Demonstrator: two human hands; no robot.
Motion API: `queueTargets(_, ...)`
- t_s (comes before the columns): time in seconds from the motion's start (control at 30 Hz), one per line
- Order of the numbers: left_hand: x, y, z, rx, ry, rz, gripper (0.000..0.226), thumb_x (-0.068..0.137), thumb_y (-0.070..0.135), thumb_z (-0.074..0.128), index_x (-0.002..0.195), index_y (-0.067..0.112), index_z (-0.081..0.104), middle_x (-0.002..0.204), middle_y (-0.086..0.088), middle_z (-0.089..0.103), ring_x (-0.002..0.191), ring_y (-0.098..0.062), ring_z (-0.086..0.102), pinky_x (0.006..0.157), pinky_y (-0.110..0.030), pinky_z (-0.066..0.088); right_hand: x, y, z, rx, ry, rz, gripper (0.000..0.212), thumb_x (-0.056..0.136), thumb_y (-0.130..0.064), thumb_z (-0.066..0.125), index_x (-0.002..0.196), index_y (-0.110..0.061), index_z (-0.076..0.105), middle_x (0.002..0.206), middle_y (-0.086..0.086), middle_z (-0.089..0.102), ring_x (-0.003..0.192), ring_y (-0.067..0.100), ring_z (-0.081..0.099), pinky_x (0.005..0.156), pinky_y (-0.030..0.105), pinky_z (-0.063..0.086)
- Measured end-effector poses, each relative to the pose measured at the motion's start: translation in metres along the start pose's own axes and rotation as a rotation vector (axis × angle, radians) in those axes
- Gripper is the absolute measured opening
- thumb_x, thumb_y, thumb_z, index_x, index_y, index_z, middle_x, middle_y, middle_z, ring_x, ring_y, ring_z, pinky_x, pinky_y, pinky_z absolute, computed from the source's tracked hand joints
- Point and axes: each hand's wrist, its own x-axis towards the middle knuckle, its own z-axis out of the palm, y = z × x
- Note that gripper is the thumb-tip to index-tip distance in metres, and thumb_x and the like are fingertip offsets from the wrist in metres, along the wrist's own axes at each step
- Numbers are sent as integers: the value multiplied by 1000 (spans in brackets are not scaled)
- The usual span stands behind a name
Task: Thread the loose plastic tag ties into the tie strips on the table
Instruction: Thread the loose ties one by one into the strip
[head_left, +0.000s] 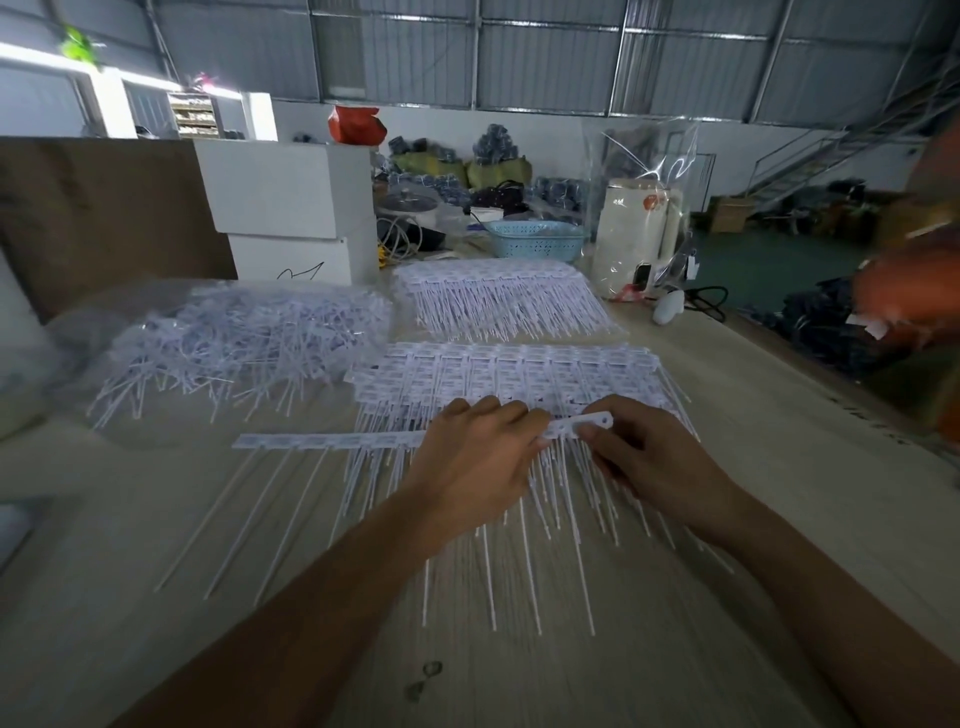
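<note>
White tie strip (332, 441) pinched between both hands (470, 462).

White tie strip (332, 441) lies flat across the table — loose tag ties (234, 348) heaped behind-left.

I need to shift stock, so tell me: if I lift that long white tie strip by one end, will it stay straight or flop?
The tie strip looks thin and flat, so it would probably sag when lifted by one end. Its long tails hang loose and splay, so they may snag the stacked strips. It seems light; the left hand and right hand hold it with fingertips.
</note>
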Motion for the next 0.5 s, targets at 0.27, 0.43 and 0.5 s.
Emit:
queueTargets(0.27, 0, 2, -3, 1, -38, 0, 8, 87, 16, 67, 94, 19, 68, 75, 2, 66, 66, -24, 63, 59, -30, 41, -1, 3, 0, -51, 2, -96, 14, 102, -19, 55, 94, -23, 67, 61, 0, 58, 48, 5, 48, 54, 14, 37)
queueTargets(0.43, -1, 2, -3, -8, -64, -12, 7, 86, 15, 68, 92, 19, 67, 73, 3, 65, 64, -24, 63, 61, -28, 34, -1, 4, 2, -105, 10, -145, 17, 102, -19, 55, 92, -28, 65, 65, -4, 59, 55, 7, 53, 58, 14, 38)
queueTargets(0.5, -1, 2, -2, -24, -78, -15, 6, 88, 15, 66, 92, 20, 67, 74, 3, 65, 66, -24, 64, 62, -29, 33, -1, 4, 2, -122, 13, -158, 19, 102, -18, 55, 92, -32, 65, 66, -8, 59, 55, 7, 54, 58, 12, 37)
